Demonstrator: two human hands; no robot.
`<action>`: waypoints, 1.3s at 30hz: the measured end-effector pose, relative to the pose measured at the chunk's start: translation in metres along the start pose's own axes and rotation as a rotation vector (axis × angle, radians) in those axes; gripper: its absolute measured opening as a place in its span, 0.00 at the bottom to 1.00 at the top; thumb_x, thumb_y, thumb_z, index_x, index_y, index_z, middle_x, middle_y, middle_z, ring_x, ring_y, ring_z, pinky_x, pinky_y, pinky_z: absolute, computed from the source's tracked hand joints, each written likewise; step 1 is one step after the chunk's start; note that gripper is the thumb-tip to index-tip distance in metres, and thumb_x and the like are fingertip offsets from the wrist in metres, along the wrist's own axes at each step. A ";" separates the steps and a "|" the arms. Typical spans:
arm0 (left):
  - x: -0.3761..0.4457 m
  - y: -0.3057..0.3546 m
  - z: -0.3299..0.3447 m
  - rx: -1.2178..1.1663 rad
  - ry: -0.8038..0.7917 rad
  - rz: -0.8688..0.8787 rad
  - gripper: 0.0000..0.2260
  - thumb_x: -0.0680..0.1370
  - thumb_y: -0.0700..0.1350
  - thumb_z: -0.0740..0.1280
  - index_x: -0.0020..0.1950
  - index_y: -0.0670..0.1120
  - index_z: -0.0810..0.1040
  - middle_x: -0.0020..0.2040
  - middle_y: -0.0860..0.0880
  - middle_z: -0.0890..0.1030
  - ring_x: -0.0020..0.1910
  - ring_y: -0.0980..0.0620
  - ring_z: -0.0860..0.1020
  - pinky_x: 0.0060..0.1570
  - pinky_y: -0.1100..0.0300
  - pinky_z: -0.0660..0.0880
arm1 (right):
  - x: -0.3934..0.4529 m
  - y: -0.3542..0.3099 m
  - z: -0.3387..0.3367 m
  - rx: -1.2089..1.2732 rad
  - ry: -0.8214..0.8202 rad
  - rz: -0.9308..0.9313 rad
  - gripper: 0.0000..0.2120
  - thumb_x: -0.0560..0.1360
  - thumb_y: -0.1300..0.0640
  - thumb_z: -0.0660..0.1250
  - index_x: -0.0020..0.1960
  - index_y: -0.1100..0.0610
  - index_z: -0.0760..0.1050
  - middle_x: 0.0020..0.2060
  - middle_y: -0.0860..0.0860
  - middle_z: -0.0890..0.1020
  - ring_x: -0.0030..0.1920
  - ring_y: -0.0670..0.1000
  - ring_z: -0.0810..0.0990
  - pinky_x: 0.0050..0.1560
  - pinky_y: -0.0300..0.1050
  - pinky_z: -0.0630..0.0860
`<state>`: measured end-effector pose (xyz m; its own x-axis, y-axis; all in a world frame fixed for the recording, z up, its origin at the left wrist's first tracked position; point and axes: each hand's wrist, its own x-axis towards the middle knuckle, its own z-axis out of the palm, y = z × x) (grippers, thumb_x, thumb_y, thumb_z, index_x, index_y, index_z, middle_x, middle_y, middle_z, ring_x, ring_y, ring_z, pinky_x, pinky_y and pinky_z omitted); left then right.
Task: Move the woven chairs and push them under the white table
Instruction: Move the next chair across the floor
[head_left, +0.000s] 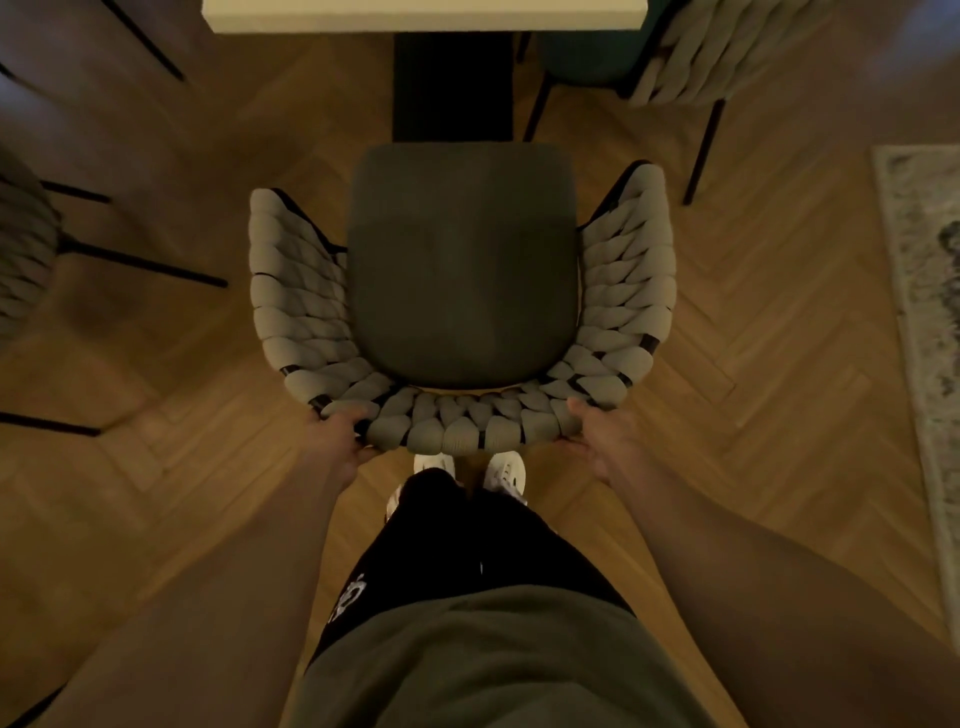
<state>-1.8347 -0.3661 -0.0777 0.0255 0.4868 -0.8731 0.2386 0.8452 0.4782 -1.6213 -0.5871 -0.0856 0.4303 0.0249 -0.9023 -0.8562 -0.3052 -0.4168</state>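
Note:
A woven chair (462, 291) with a dark green seat and a thick beige braided backrest stands right below me, facing the white table (423, 15) at the top edge. My left hand (340, 434) grips the back rim at its left corner. My right hand (597, 431) grips the rim at the right corner. The seat's front edge lies just short of the table's dark base (452, 88). A second woven chair (696, 57) stands at the table's right side. Part of a third woven chair (23, 244) shows at the left edge.
Herringbone wooden floor (753, 322) surrounds the chair. A patterned rug (930, 291) runs along the right edge. Thin black chair legs (130, 260) stretch across the floor at left. My legs and white shoes (504, 470) stand directly behind the chair.

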 end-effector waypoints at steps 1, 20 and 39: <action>0.006 0.011 0.004 0.004 -0.001 -0.001 0.18 0.79 0.34 0.67 0.67 0.47 0.69 0.54 0.44 0.79 0.51 0.39 0.81 0.37 0.44 0.80 | 0.003 -0.011 0.007 -0.003 0.001 0.007 0.19 0.79 0.60 0.70 0.68 0.61 0.72 0.58 0.56 0.80 0.50 0.56 0.82 0.52 0.57 0.83; 0.063 0.116 0.059 0.034 -0.035 -0.036 0.21 0.81 0.37 0.66 0.73 0.47 0.68 0.64 0.42 0.77 0.54 0.38 0.81 0.48 0.40 0.81 | 0.036 -0.117 0.082 0.024 0.001 0.064 0.23 0.79 0.60 0.69 0.72 0.59 0.67 0.59 0.56 0.78 0.47 0.53 0.80 0.41 0.51 0.82; 0.027 0.064 0.045 0.202 0.018 0.031 0.10 0.81 0.39 0.66 0.62 0.39 0.75 0.50 0.41 0.80 0.47 0.46 0.82 0.45 0.54 0.82 | 0.007 -0.080 0.056 -0.326 -0.178 -0.043 0.16 0.80 0.62 0.68 0.66 0.63 0.73 0.63 0.58 0.79 0.56 0.52 0.82 0.60 0.47 0.79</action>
<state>-1.7754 -0.3090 -0.0747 0.0187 0.5178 -0.8553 0.4282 0.7689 0.4748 -1.5656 -0.5094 -0.0645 0.3826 0.2010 -0.9018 -0.6899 -0.5871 -0.4235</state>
